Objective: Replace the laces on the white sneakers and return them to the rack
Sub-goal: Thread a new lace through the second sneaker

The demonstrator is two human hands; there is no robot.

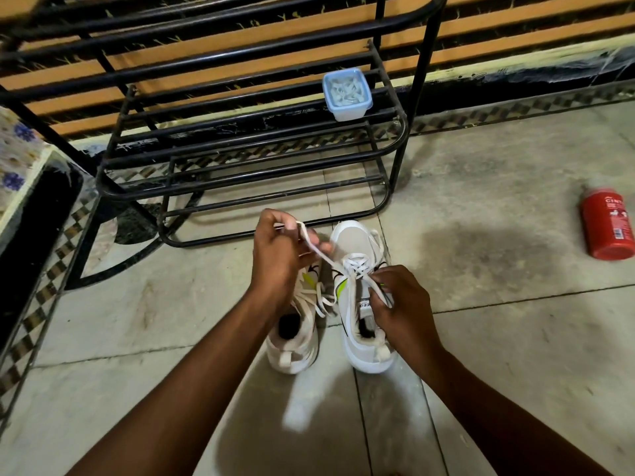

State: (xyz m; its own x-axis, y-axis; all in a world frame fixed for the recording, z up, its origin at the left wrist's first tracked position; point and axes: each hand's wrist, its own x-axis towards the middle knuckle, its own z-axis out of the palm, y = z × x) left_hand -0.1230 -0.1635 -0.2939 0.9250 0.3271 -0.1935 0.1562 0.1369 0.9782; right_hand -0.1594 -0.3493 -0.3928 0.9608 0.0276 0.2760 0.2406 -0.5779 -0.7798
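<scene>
Standing side by side on the tiled floor [481, 338], just in front of the black metal rack [240, 187]: two white sneakers, toes toward the rack, heels toward the person. The right sneaker [357, 242] has a green and black side mark and white criss-cross lacing over the tongue. One lace [323, 255] runs taut from this lacing up and to the left. The left hand [278, 255] is raised above the shoes, with fingers and thumb pinching the free end of that lace. The right hand [402, 304] is low at the right sneaker's tongue, fingers curled and gripping the other strand of the lacing. The left sneaker [295, 352] is partly hidden beneath the left hand, with a loose cream lace lying slack over its upper. A plastic container [347, 94] with a blue-rimmed lid sits on an upper rail shelf at the rack's right end, holding pale strips that are too blurred to name. A red bottle [608, 223] lies on its side on the floor, well apart to the right.
</scene>
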